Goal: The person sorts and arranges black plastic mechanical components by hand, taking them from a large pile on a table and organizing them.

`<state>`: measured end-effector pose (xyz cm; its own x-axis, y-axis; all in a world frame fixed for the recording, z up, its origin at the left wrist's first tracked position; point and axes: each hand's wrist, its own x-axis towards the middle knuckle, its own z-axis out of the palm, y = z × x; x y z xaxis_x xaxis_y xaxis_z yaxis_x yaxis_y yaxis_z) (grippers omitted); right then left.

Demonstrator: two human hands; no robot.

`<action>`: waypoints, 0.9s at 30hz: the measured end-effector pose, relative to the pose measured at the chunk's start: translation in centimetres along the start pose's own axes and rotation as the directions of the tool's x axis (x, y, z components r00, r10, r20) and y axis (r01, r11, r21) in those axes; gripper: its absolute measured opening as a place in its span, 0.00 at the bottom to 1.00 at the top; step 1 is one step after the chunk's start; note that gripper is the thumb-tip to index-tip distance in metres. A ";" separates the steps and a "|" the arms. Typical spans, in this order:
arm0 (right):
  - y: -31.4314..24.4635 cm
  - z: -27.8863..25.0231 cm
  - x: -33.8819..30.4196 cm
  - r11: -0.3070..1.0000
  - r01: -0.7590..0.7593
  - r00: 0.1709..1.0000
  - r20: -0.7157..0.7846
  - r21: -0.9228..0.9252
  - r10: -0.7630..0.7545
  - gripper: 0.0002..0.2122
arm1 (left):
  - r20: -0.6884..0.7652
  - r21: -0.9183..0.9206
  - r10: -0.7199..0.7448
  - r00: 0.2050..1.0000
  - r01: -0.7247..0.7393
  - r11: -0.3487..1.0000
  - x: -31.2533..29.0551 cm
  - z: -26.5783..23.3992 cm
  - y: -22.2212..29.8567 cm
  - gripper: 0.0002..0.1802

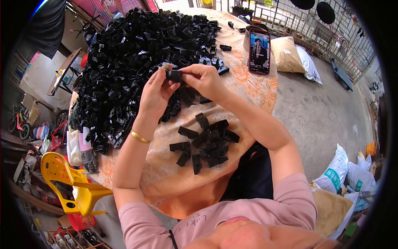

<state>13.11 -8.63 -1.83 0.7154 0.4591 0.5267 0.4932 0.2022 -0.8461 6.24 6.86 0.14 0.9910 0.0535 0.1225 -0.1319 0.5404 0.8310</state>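
Between my two hands, above the near edge of a big heap, is a small black plastic part. The fingers of my left hand are closed round its left side. From the right, my right hand pinches its other end with thumb and forefinger. The heap of black plastic parts covers much of the table's far left. Closer to me, a smaller loose pile of like black parts lies on the patterned tablecloth. The fingers hide some of the held part.
A phone stands propped near the table's right edge. A yellow plastic chair is at the left. Beyond the table on the right are a tan sack, a white sack and more filled bags nearer me.
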 end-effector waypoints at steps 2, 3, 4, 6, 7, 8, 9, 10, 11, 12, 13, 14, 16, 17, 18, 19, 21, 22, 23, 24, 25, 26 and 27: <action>0.2 -0.5 0.3 0.998 -0.047 0.999 -0.009 0.047 0.047 0.08 | -0.002 0.041 -0.007 1.000 0.007 0.999 -0.4 1.8 0.5 0.15; 0.2 -0.7 0.3 0.995 -0.069 0.997 -0.013 0.070 0.070 0.08 | 0.000 0.042 -0.009 1.000 0.009 0.999 -0.5 1.8 0.4 0.15; 0.1 -0.7 0.3 0.997 -0.048 0.999 0.011 0.055 0.047 0.09 | -0.003 0.104 0.016 1.000 -0.016 0.994 -0.5 1.7 0.4 0.15; -0.1 -0.4 0.2 0.992 -0.074 0.997 0.014 0.107 0.073 0.09 | -0.004 0.168 0.044 0.999 -0.043 0.985 -0.6 1.5 0.4 0.15; -0.1 -0.2 0.1 0.982 -0.102 0.995 0.019 0.159 0.100 0.09 | -0.017 0.290 0.088 0.996 -0.080 0.954 -0.6 1.3 0.4 0.14; -0.1 -0.1 0.2 0.982 -0.101 0.995 0.021 0.161 0.099 0.09 | -0.026 0.409 0.134 0.991 -0.112 0.906 -0.7 1.1 0.5 0.14; 0.0 -0.2 0.2 0.973 -0.131 0.991 0.048 0.188 0.124 0.09 | -0.029 0.411 0.137 0.990 -0.113 0.905 -0.7 1.1 0.6 0.14; 0.0 -0.2 0.1 0.964 -0.163 0.986 0.075 0.213 0.150 0.09 | -0.027 0.523 0.150 0.988 -0.114 0.845 -0.7 1.0 0.7 0.14; 0.0 -0.2 0.1 0.963 -0.163 0.986 0.079 0.214 0.150 0.09 | -0.024 0.627 0.163 0.986 -0.112 0.771 -0.7 1.1 0.8 0.14; -0.1 -0.3 0.0 0.978 -0.145 0.988 0.068 0.150 0.136 0.09 | -0.032 0.662 0.196 0.980 -0.126 0.739 -0.8 1.3 0.8 0.13; -0.1 -0.3 -0.1 0.989 -0.125 0.991 0.055 0.084 0.121 0.09 | -0.033 0.663 0.196 0.980 -0.125 0.738 -0.8 1.5 1.0 0.13; 0.0 -0.3 -0.1 0.989 -0.125 0.991 0.056 0.084 0.121 0.09 | -0.036 0.673 0.199 0.979 -0.123 0.729 -0.9 1.6 1.1 0.15; 0.2 -0.1 0.0 0.994 0.034 0.999 0.011 -0.108 -0.033 0.08 | -0.038 0.683 0.200 0.979 -0.120 0.720 -0.9 1.8 0.8 0.16; 0.1 0.0 -0.1 0.993 0.033 0.999 0.009 -0.109 -0.032 0.08 | -0.050 0.655 0.241 0.969 -0.150 0.740 -1.0 2.1 0.4 0.18; -0.1 0.0 -0.2 0.932 0.222 0.971 -0.024 -0.286 -0.239 0.08 | -0.062 0.626 0.280 0.958 -0.182 0.759 -1.1 2.4 0.0 0.20; -0.5 0.2 -0.3 0.805 0.384 0.899 -0.017 -0.452 -0.438 0.09 | -0.063 0.627 0.281 0.958 -0.181 0.757 -1.1 2.4 -0.3 0.20; -1.2 0.5 -0.4 0.797 0.385 0.901 0.003 -0.465 -0.433 0.09 | -0.119 0.585 0.321 0.940 -0.195 0.787 -1.2 2.2 -0.9 0.25; -1.1 0.3 -0.2 0.821 0.382 0.909 0.016 -0.424 -0.416 0.09 | -0.107 0.436 0.253 0.962 -0.183 0.881 -1.2 2.3 -0.7 0.26; -1.1 0.3 -0.1 0.843 0.378 0.917 0.029 -0.382 -0.398 0.10 | -0.103 0.435 0.251 0.962 -0.184 0.882 -1.2 2.4 -0.5 0.26; -1.0 0.4 -0.1 0.983 0.179 0.984 0.005 -0.046 -0.179 0.12 | -0.082 0.412 0.240 0.967 -0.186 0.892 -1.3 2.6 -0.2 0.25; -0.7 0.3 -0.1 0.983 0.180 0.984 0.004 -0.046 -0.180 0.12 | -0.063 0.391 0.231 0.971 -0.189 0.901 -1.3 2.6 0.0 0.24; -0.4 0.1 0.1 0.992 0.067 0.993 0.091 0.106 -0.077 0.12 | -0.033 0.412 0.244 0.969 -0.209 0.887 -1.1 1.9 0.0 0.23; -0.1 -0.2 0.2 0.968 -0.060 0.981 0.193 0.245 0.012 0.13 | -0.033 0.414 0.245 0.969 -0.210 0.886 -1.2 1.7 0.1 0.23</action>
<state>13.29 -8.69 -1.59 0.6123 0.6198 0.4908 0.3129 0.3802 -0.8704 5.03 5.43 0.98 0.9288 0.2119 0.3041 -0.3336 0.1202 0.9350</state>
